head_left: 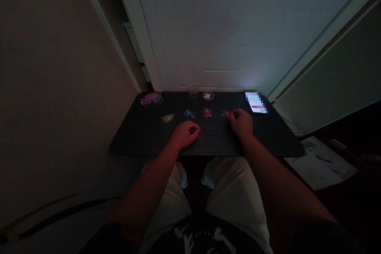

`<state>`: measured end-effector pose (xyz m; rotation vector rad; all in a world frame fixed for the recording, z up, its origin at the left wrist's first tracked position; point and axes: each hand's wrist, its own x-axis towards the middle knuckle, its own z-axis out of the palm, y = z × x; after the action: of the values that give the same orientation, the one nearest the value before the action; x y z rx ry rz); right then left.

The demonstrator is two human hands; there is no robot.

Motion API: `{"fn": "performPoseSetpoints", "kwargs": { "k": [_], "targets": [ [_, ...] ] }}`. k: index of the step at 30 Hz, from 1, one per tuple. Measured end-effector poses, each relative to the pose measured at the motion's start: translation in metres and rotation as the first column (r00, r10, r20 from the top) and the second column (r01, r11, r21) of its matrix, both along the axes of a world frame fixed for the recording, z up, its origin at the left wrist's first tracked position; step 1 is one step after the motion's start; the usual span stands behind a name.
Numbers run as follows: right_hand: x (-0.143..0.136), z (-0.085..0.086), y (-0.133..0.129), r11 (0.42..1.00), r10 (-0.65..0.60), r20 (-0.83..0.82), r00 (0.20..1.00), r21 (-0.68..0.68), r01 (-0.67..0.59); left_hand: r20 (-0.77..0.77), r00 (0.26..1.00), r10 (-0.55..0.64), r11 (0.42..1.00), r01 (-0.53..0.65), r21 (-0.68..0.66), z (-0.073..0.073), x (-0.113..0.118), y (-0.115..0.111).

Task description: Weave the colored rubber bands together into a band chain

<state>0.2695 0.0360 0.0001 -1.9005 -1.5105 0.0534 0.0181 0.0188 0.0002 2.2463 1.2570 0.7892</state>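
Note:
The scene is dim. My left hand (185,134) rests curled on the black table (143,135), and a few pink bits (200,138) lie just beside its fingers. My right hand (241,124) is closed at the edge of a small purple-pink pile (225,114). Whether either hand pinches a piece is too dark to tell. Further back sit a pink pile (207,113), a blue pile (189,114), a yellow pile (168,118) and a larger mixed pink heap (151,99) at the far left.
A lit phone (256,102) lies at the table's far right. A small clear dish (208,95) and a glass (193,91) stand at the back edge against a white door (226,27). Papers (320,162) lie on the floor to the right.

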Motion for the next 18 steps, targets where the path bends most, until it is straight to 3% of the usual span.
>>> {"fn": "performPoseSetpoints", "kwargs": {
  "k": [4, 7, 11, 18],
  "targets": [
    [0.016, -0.003, 0.008, 0.999, 0.051, 0.142, 0.988, -0.021, -0.049, -0.005, 1.0, 0.009, 1.0, -0.009, -0.008, 0.0, 0.0, 0.0],
    [0.018, -0.008, 0.009, 0.995, 0.093, 0.144, 0.985, -0.039, -0.088, -0.017, 1.0, 0.008, 1.0, -0.008, -0.01, 0.0, 0.001, 0.0],
    [0.021, -0.012, 0.008, 0.996, 0.089, -0.009, 0.996, 0.004, -0.089, -0.033, 0.999, 0.019, 1.0, -0.019, -0.008, 0.001, 0.001, -0.001],
    [0.029, -0.01, 0.006, 0.989, -0.067, -0.258, 0.964, 0.112, 0.098, 0.073, 0.996, 0.054, 0.998, -0.053, -0.019, -0.001, 0.001, 0.001]
  ]
}}
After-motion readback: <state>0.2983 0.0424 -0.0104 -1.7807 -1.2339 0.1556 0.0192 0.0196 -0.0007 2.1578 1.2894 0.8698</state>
